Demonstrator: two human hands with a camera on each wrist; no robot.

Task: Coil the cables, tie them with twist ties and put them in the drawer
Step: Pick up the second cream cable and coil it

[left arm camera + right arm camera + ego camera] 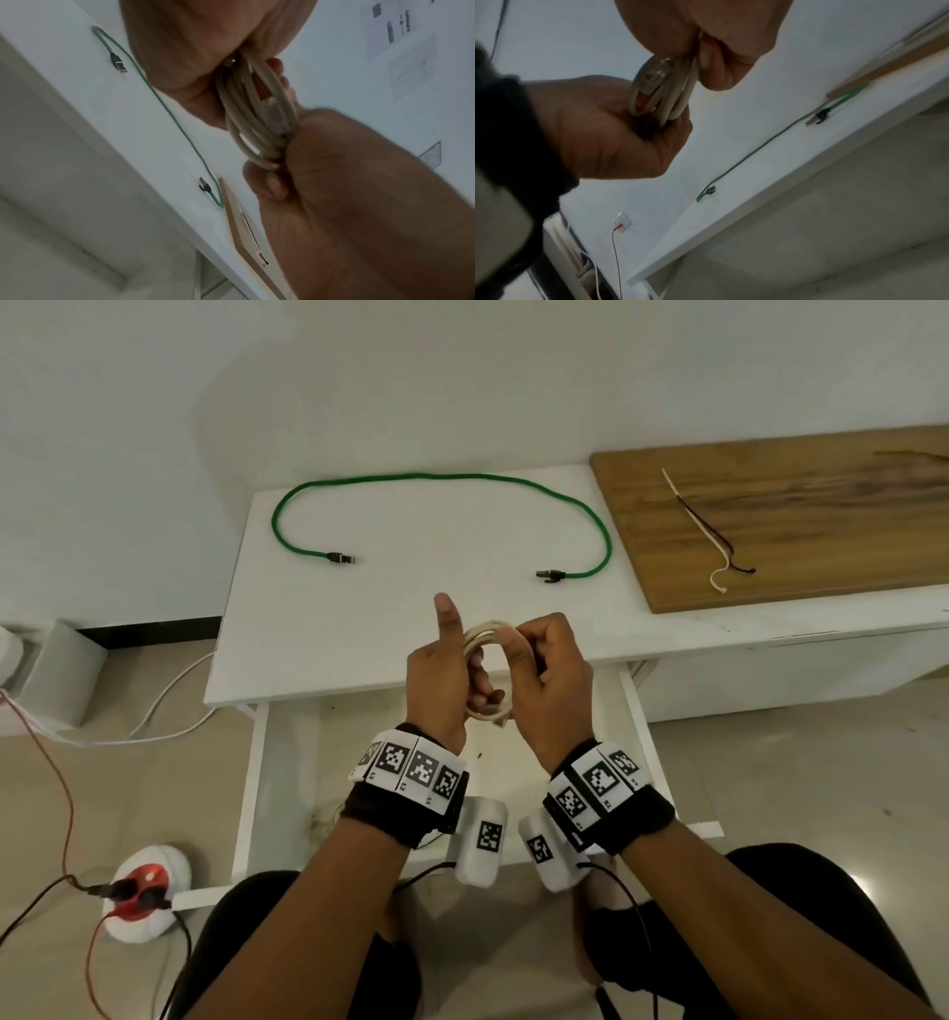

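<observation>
A cream cable [488,629] is wound into a small coil, held up over the front edge of the white table [334,629]. My left hand [457,675] grips its left side with fingers curled through the loop and thumb up. My right hand [539,660] grips the right side. The coil [257,117] and its plug show between both hands; it is also in the right wrist view [664,95]. A green cable [441,477] lies uncoiled in an arc on the table. Two twist ties [711,531], white and black, lie on a wooden board [821,516]. The drawer [254,783] below stands open.
A white-and-red extension reel [146,891] with red and black leads sits on the floor at left. White cords trail along the floor by the wall. My knees are under the drawer. A wall socket [622,222] holds a red lead.
</observation>
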